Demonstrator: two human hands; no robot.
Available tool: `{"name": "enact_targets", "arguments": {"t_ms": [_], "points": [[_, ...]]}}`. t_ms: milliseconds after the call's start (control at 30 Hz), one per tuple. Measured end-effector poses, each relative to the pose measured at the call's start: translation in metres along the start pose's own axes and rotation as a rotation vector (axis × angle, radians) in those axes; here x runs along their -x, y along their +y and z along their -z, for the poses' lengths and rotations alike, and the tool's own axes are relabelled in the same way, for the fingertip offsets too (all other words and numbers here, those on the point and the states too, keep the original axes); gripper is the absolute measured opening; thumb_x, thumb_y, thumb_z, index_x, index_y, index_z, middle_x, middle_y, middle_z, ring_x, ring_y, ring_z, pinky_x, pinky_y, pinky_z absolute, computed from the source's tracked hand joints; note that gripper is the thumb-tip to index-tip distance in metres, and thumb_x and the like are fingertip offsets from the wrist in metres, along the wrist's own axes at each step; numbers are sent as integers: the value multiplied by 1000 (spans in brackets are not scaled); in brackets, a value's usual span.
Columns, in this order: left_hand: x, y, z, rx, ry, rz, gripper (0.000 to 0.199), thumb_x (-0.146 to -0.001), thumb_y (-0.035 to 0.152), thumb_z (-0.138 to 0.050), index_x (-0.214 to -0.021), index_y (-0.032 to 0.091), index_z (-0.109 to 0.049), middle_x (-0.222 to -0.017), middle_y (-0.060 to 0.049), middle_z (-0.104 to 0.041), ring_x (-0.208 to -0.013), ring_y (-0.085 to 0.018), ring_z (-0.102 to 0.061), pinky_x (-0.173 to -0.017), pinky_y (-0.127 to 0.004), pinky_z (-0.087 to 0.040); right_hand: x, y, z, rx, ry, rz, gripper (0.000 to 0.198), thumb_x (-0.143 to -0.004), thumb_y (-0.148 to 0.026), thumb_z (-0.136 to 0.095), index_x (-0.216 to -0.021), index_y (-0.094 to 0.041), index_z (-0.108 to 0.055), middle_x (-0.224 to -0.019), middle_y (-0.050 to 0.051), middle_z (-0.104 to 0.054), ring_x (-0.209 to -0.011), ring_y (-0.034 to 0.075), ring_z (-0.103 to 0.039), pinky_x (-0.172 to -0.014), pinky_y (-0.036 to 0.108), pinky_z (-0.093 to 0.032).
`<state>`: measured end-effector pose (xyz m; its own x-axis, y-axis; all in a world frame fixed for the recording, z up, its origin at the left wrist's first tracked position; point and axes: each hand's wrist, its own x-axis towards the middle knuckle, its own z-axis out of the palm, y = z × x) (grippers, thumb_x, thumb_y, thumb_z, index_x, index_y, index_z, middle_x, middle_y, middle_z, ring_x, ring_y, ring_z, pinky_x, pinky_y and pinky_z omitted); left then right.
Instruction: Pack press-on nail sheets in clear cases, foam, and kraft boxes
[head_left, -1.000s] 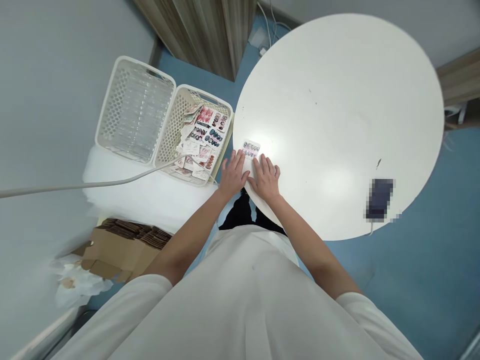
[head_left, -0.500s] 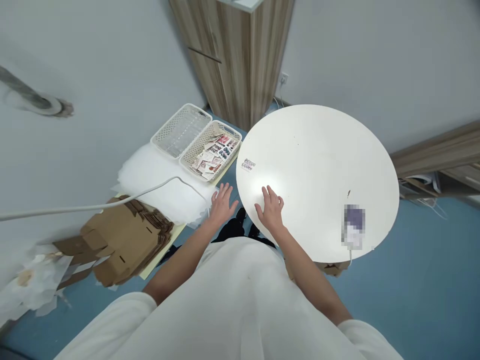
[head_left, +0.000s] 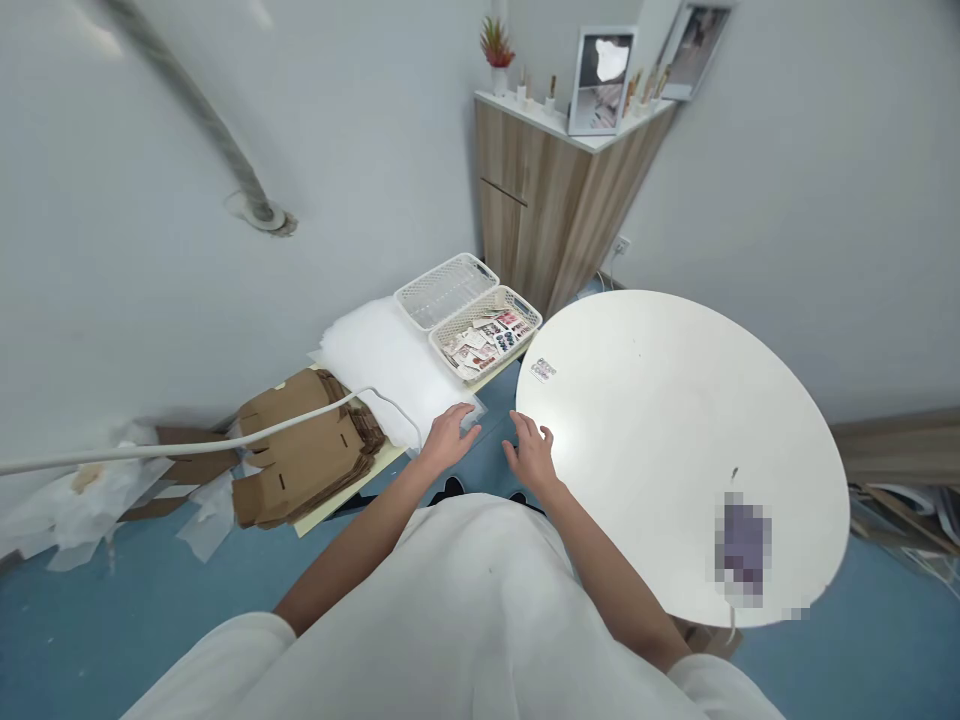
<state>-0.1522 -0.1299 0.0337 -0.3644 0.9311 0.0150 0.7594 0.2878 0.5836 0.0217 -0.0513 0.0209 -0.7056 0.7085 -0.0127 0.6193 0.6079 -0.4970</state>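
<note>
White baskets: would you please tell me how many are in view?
2: one basket, holding cards, nearer the round table; the other basket, holding clear plastic, directly left of the first.

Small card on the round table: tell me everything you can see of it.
The small card is pale and roughly rectangular, with two rows of small grey-to-lilac pieces that look nail-shaped. Fine print and exact material are too small to tell. It lies flat, pieces up, on the white round table, near the rim on the basket side. The left hand and right hand are both apart from it.
</note>
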Motion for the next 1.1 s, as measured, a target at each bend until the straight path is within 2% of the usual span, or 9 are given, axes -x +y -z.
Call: {"name": "enact_targets", "arguments": {"t_ms": [100,333,533,633,767,900,1100], "points": [[1,-19,19,7,45,23,35,-83,34,-48,-114,17,-54,-117,-9,-59,-110,-23,-55,-95,-39,-45,-26,-18,-1,52,-110,29,47,-88,-27,-37,-134,-22,-34,-130,13,-49,-115,22,-48,-100,47,-24],[10,-68,54,33,69,66,34,-84,34,-48,-113,18,-55,-116,-8,-60,-106,-23,-57,-93,-39,-46,-68,-64,-20,210,-565,53,48,-87,-38,-42,-132,-22,-38,-126,14,-51,-115,25,-48,-94,43,-31],[8,-100,68,44,6,78,34,-84,33,-48,-113,17,-55,-114,-8,-60,-107,-23,-56,-94,-39,-45,-85,-87,-31,294,-718,-22,51,-86,-42,-43,-133,-23,-37,-125,14,-52,-115,28,-49,-92,43,-33],[-5,-109,71,46,-21,76,35,-84,34,-47,-114,17,-54,-115,-9,-60,-108,-23,-56,-93,-38,-45,-101,-90,-26,298,-704,14,52,-86,-42,-43,-134,-22,-37,-126,14,-51,-114,27,-50,-88,39,-37],[-32,-116,73,60,-32,81,38,-84,36,-46,-117,17,-53,-116,-9,-59,-108,-24,-55,-93,-38,-44,-134,-88,-19,280,-534,118,44,-88,-37,-42,-130,-22,-44,-125,11,-54,-110,24,-53,-88,35,-37],[-63,-121,77,40,-53,107,39,-84,37,-47,-117,18,-53,-117,-9,-58,-109,-25,-54,-92,-39,-44,-180,-82,-20,226,-370,170,36,-88,-33,-43,-121,-21,-53,-118,10,-59,-106,23,-55,-93,39,-34],[-120,-134,84,-31,-93,180,38,-83,34,-48,-116,19,-53,-118,-9,-58,-110,-25,-52,-93,-40,-41,-253,-77,-33,120,-297,189,32,-87,-31,-44,-114,-20,-57,-117,10,-61,-107,23,-53,-96,41,-30]]}}
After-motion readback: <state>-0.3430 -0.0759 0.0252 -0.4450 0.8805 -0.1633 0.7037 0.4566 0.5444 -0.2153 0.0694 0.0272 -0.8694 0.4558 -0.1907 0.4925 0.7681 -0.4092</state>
